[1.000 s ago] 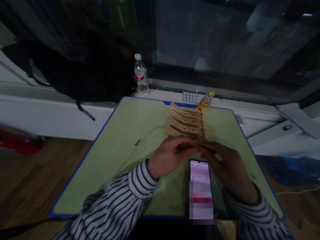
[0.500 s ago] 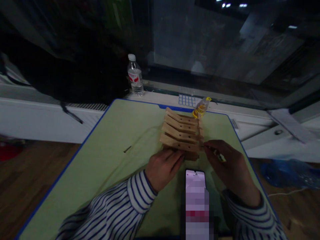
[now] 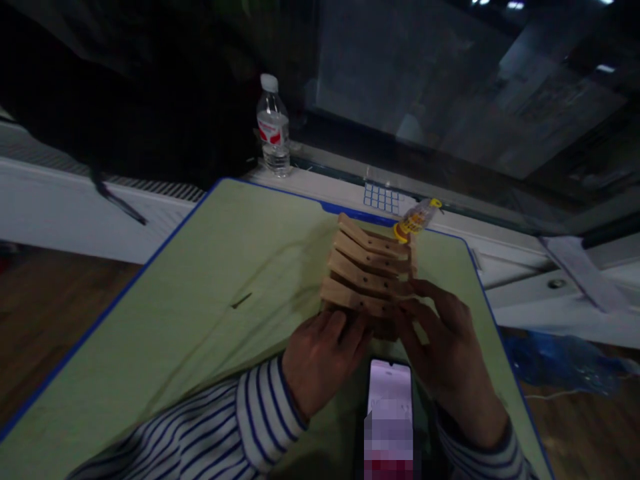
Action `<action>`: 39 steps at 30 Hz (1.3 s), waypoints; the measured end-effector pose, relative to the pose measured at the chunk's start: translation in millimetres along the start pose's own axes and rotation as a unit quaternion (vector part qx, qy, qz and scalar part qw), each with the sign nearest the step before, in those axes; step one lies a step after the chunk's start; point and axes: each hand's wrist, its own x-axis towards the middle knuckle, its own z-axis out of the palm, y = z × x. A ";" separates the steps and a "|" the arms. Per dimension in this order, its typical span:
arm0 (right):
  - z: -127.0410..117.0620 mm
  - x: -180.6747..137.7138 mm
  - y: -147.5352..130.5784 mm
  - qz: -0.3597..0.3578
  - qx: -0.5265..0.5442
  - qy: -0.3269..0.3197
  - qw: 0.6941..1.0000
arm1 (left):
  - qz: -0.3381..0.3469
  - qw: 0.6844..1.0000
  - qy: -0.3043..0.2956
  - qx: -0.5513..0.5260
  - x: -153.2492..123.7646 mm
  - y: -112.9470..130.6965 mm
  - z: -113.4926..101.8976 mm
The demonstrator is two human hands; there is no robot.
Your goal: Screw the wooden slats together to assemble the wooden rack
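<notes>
A pale wooden slatted stand (image 3: 345,291) lies at the middle of the table, its angled slats side by side with small dark holes in them. My left hand (image 3: 325,360) grips the stand's near edge from the left, fingers curled under the nearest slat. At the right end of that slat, my right hand (image 3: 450,353) has its thumb and fingertips closed on the wood. Whether something small is also between those fingertips is hidden. A thin dark screw-like piece (image 3: 242,301) rests on the table to the left.
A lit phone (image 3: 391,390) lies just in front of the stand, between my forearms. Behind the stand is a clear bottle with yellow ends (image 3: 419,219). A water bottle (image 3: 274,133) stands on the sill beside a black bag (image 3: 175,133). The table (image 3: 200,267) has a blue edge.
My right hand has shifted its fingers onto the near slat's end; the small pale and yellow thing seen in it before no longer shows. My left hand keeps its grip. The view has shifted slightly.
</notes>
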 end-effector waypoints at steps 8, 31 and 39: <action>-4.8 -2.4 -7.0 -0.006 -0.047 -0.013 0.999 | -0.031 0.999 -0.025 -0.019 -1.1 3.8 -2.7; 4.2 -7.8 -3.7 -0.017 -0.069 -0.059 0.996 | -0.033 0.998 -0.050 -0.026 -5.3 5.3 -0.9; -7.3 -6.5 -4.7 -0.011 -0.060 -0.030 0.998 | -0.021 0.999 -0.016 -0.038 -1.2 3.8 -5.7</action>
